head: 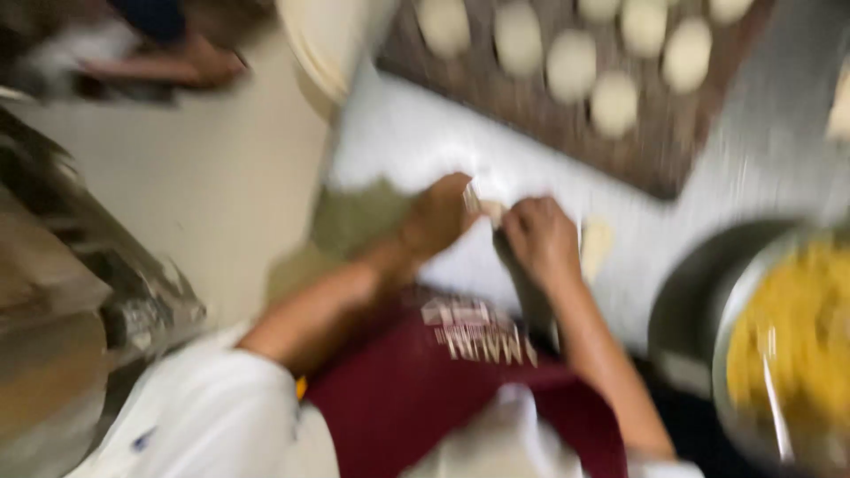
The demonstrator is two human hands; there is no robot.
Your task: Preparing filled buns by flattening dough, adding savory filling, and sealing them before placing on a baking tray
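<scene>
The picture is badly blurred. My left hand [440, 215] and my right hand [540, 239] meet over the floured white work surface [416, 133], both pinching a small pale piece of dough [490, 211] between their fingertips. A second pale dough piece [597, 248] lies just right of my right hand. Beyond the hands, a dark brown tray [655, 164] carries several round dough balls [571, 64].
A metal bowl [753, 354] of yellow filling [797, 327] with a spoon handle sits at the lower right. A cream round container [323, 40] stands at the counter's far left corner. Another person's foot [195, 62] is on the pale floor, top left. Metal equipment [80, 292] sits at left.
</scene>
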